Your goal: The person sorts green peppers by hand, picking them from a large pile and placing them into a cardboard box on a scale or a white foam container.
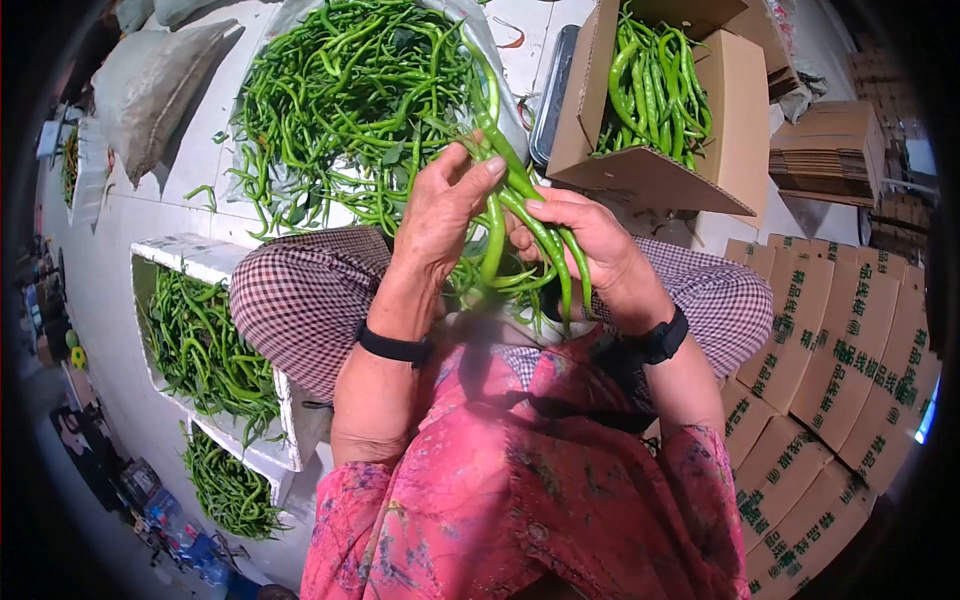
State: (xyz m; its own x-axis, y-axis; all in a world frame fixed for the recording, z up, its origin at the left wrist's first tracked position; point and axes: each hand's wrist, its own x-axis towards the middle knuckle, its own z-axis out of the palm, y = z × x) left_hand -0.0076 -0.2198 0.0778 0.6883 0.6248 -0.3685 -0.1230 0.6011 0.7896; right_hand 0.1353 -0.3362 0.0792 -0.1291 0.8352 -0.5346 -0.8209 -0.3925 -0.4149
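Centrally, a small bunch of peppers (495, 240) hangs above the lap, the left hand (435, 205) closed in a thumb-and-finger pinch on its upper part, the right hand (600, 245) curled around its side. Beyond, a large loose heap (340, 100) remains outside the open carton (738, 110), whose contents lie roughly lengthwise with bare space along one side, though their depth cannot be told. Farther outward, a foam box (289, 425) at left holds more, and printed cardboard (825, 330) covers the floor at right.

Open floor (155, 215) lies between pepper heap (340, 90) and foam box (185, 245); raised carton flaps (660, 175) obstruct the carton's near side.
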